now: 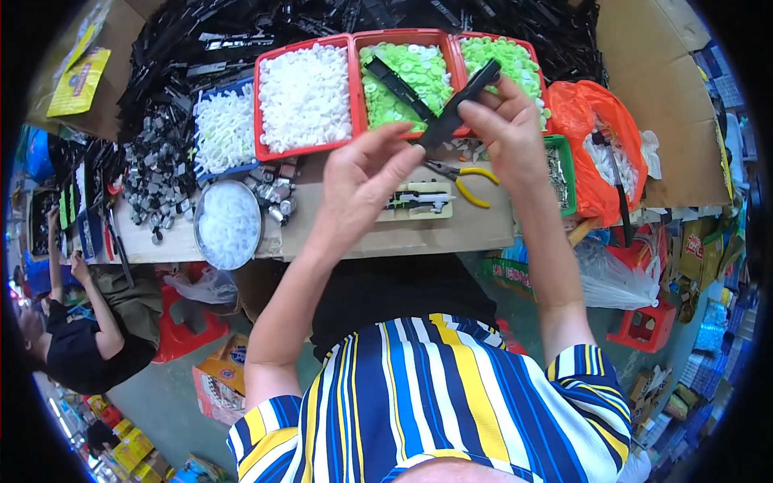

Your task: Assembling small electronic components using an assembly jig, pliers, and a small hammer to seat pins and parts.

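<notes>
Both my hands are raised over the front of the table around a long, flat black plastic strip (457, 111). My right hand (515, 133) grips its upper end between thumb and fingers. At the lower end, my left hand (361, 181) pinches with thumb and forefinger. A second black strip (396, 85) lies across the green round caps in the middle red tray (403, 34). Below my hands is a cream-coloured block (437, 211) with a dark metal part on it, partly covered by my left hand. Pliers with yellow handles (475, 193) lie beside it.
Red trays of white pieces (306, 101) and green caps (503, 52) line the table before a heap of black strips (241, 24). A round bowl (228, 225) stands at the front left. An orange bag (592, 121) hangs at right. Another person (97, 330) sits at far left.
</notes>
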A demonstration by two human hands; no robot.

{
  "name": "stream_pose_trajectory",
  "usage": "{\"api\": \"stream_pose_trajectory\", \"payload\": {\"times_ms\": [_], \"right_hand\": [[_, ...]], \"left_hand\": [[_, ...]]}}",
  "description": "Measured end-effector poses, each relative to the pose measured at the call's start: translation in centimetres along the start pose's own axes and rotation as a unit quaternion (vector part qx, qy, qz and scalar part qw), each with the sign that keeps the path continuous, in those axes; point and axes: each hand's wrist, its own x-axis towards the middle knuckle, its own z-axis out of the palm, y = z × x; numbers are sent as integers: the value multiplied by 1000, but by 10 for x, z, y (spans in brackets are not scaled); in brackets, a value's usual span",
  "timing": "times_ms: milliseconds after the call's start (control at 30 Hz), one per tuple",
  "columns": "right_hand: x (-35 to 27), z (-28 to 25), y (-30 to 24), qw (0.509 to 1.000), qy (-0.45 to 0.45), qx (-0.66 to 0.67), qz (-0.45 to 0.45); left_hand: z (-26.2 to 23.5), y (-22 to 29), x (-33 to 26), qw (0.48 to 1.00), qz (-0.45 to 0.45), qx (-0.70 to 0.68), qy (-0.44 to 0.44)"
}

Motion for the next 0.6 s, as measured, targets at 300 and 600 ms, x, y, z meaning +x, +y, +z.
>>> {"api": "stream_pose_trajectory", "payload": {"times_ms": [300, 600], "right_hand": [[-47, 5, -8, 817, -5, -528, -231], [-70, 2, 15, 806, -130, -538, -208]], "left_hand": [[-29, 0, -13, 995, -76, 16, -54], [-30, -7, -20, 972, 68, 225, 12]]}}
